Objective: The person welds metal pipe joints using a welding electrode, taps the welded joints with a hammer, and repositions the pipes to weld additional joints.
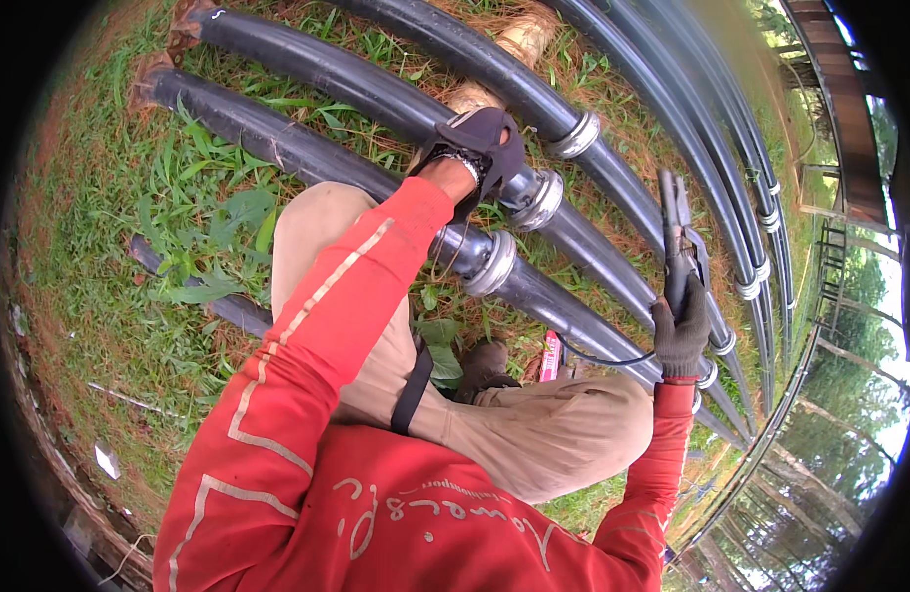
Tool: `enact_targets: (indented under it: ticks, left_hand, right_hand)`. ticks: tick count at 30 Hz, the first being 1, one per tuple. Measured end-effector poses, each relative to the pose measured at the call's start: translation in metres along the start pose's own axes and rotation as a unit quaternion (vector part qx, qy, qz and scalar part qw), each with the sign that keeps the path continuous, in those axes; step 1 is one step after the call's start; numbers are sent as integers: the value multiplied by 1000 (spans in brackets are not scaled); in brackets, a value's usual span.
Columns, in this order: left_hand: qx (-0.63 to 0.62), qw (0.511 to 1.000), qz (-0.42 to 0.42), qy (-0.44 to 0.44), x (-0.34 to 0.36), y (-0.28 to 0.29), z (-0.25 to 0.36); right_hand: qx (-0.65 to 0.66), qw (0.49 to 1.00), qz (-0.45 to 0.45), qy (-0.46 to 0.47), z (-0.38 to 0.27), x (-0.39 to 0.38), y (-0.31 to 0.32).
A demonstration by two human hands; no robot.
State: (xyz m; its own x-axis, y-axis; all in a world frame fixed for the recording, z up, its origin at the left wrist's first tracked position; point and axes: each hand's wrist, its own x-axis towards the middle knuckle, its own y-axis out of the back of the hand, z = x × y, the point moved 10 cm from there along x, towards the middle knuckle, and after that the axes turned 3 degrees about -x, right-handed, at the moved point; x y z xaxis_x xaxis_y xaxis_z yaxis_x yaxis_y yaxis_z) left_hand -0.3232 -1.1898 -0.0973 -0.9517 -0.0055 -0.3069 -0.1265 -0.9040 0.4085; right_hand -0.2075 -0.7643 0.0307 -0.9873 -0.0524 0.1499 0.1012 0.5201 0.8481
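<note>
My left hand, in a dark glove with a bracelet at the wrist, is over the second black pipe, close to its silvery collar. Its fingers are bent away from view, so I cannot tell whether they grip anything. My right hand, in a grey knit glove, is closed round the handle of what looks like a welding electrode holder, raised with its jaws upward. A black cable runs leftward from near that hand. The nearest black pipe, with its own collar, passes in front of my knees.
More black pipes with metal collars lie side by side across the grass. Under some of them is a log. A red and white packet is by my boot. A shorter dark pipe lies at left. Trees and a roofed structure are at right.
</note>
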Motion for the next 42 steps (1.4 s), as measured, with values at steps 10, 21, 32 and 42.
enact_targets:
  ticks: [10, 21, 32, 42]
  left_hand:
    - [37, 997, -33, -64, 57, -68, -90]
    - [128, 992, -19, 6, 91, -88, -128]
    - [-215, 972, -22, 96, 80, -81, -129]
    - [55, 998, 11, 25, 47, -29, -44]
  right_hand:
    - [-315, 908, -180, 211, -148, 17, -55]
    - [-326, 897, -189, 232, -164, 37, -98]
    - [-296, 915, -168, 215, -145, 44, -102]
    - [-291, 920, -153, 213, -133, 47, -102]
